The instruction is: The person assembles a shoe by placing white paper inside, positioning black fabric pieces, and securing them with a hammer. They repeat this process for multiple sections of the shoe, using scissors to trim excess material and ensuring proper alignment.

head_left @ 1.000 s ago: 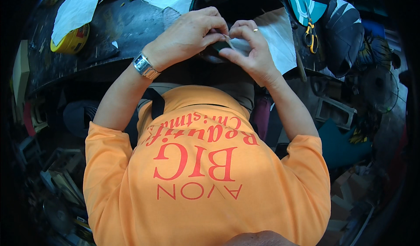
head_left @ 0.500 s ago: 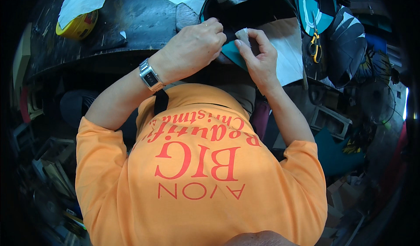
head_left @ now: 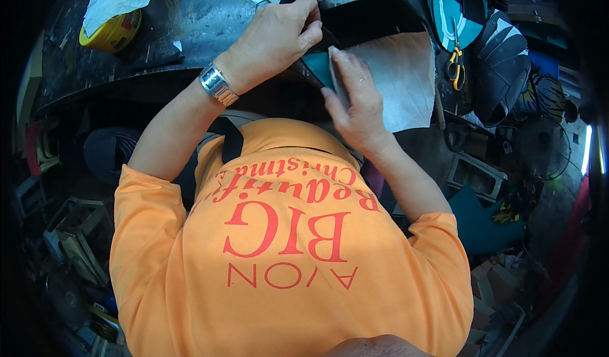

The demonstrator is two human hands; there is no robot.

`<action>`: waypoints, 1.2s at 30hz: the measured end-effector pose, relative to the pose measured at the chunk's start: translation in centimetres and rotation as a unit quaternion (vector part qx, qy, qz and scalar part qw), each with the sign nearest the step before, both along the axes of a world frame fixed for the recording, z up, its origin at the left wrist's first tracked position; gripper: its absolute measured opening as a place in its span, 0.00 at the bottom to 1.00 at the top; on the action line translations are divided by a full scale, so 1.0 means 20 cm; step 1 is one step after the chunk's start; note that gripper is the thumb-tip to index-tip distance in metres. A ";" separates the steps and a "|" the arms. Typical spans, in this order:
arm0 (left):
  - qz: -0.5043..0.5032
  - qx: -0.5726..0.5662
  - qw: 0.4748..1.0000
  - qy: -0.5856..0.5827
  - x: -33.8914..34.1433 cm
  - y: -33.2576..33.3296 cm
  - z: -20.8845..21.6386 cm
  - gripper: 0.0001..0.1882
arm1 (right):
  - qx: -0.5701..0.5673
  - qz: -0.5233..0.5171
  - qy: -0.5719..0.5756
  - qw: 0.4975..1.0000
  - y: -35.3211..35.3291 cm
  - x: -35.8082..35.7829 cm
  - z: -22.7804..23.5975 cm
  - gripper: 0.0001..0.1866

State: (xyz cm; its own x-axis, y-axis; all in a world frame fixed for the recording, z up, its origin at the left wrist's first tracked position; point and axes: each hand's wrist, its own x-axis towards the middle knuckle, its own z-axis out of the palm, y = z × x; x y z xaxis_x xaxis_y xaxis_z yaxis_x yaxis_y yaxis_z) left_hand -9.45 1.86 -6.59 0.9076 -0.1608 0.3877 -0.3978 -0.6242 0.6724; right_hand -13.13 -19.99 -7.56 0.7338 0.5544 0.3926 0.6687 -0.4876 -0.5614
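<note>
Fingers [head_left: 350, 72] of the right hand [head_left: 360, 103] touch one pale flap [head_left: 339, 83] beside one teal piece [head_left: 319, 66]; left hand [head_left: 273, 39] curls; both grips unclear.

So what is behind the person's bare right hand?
Behind the right hand, a pale, flat sheet shows to its right, and a teal, flat piece shows to its left. Whatever the palm and fingers cover cannot be seen.
</note>
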 end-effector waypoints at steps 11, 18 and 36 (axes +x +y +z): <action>-0.080 0.023 0.995 0.052 -0.02 0.07 0.00 0.10 | -0.332 -0.010 -0.092 0.939 0.14 -0.12 0.02 0.44; -0.093 0.054 0.994 0.029 -0.10 0.06 -0.02 0.13 | -0.347 -0.003 -0.113 0.931 0.14 -0.10 0.05 0.38; -0.140 0.238 0.958 -0.080 -0.18 0.17 -0.11 0.25 | -0.165 0.060 0.041 0.984 0.01 -0.01 0.19 0.25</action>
State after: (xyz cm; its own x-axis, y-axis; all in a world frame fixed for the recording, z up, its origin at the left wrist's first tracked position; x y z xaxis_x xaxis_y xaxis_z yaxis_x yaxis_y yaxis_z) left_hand -13.03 5.29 -8.85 0.7384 -0.5815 0.3416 -0.6683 -0.6988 0.2550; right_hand -13.26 -19.72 -3.73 0.6765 0.7267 0.1189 0.6922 -0.5724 -0.4396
